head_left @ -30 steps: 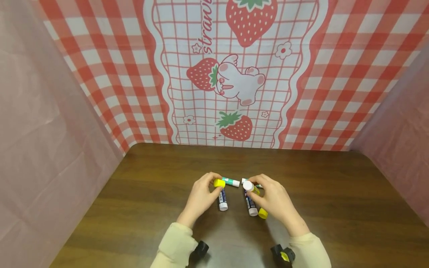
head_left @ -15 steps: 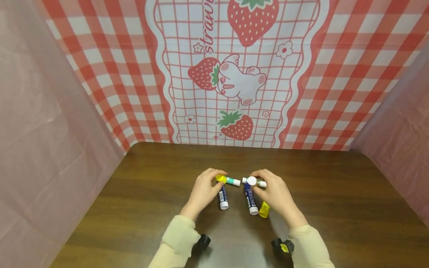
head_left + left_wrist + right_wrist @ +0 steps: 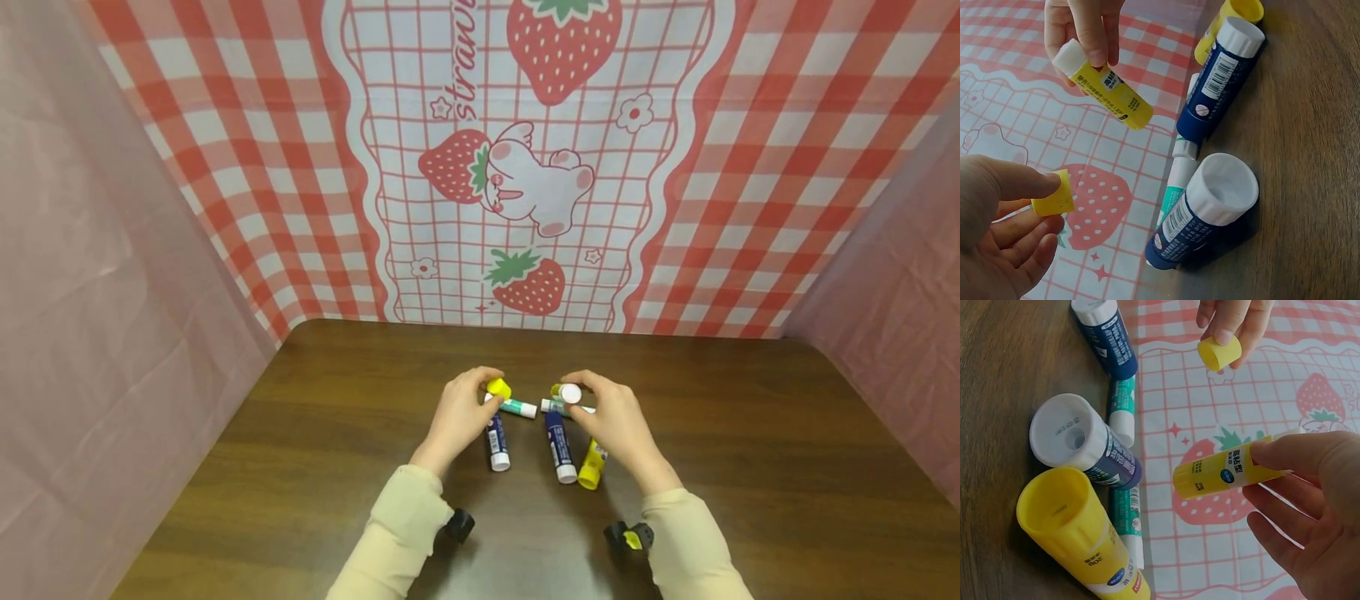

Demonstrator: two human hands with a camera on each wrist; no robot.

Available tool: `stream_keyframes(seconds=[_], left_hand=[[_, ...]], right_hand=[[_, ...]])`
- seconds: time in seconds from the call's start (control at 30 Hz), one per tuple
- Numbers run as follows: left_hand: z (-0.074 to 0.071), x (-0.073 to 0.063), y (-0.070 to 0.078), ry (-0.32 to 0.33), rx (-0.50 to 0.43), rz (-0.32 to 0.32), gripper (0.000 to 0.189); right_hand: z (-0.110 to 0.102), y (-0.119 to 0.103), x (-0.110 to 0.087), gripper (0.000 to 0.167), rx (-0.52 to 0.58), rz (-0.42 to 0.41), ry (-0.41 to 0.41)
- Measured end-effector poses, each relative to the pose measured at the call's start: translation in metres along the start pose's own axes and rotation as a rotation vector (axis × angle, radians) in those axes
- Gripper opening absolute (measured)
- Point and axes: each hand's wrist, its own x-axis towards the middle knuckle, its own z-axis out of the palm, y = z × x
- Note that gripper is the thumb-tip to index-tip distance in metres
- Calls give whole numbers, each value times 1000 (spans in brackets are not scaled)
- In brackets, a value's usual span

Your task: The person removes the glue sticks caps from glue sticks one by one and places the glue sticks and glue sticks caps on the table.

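My left hand (image 3: 459, 418) pinches a short yellow cap (image 3: 498, 388) between thumb and fingers. In my right hand (image 3: 621, 427) is a yellow glue stick (image 3: 1107, 94) with a white end, gripped by thumb and fingers. The stick and the cap are apart, both raised above the far part of the glue sticks. Below the left hand lies a navy glue stick (image 3: 497, 443) with a white end; another navy glue stick (image 3: 560, 446) lies nearer the right hand. Beside that one rests a second yellow glue stick (image 3: 1079, 531), partly hidden by the right hand in the head view.
A green-and-white glue stick (image 3: 519, 407) lies behind the left navy one. Another green-and-white glue stick (image 3: 1125, 515) is partly covered by the right hand in the head view. The brown wooden table (image 3: 360, 367) ends at a red checked strawberry cloth (image 3: 465, 292).
Both hands have moved forward, away from me, carrying the cap and the yellow glue stick. The held stick has turned, so its yellow end shows left of its white end. The other sticks stay put.
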Motion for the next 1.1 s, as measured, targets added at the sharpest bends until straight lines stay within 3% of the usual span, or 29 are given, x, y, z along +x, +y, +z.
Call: stream_keyframes(seconds=[0.5, 0.7, 1.1], left_hand=[[17, 17, -2, -48, 0, 63, 27], [20, 25, -7, -71, -2, 45, 27], [29, 31, -8, -65, 80, 78, 24]], right_hand=[[7, 7, 8, 31, 8, 85, -2], [14, 9, 13, 31, -3, 86, 17], [16, 12, 22, 31, 28, 68, 31]])
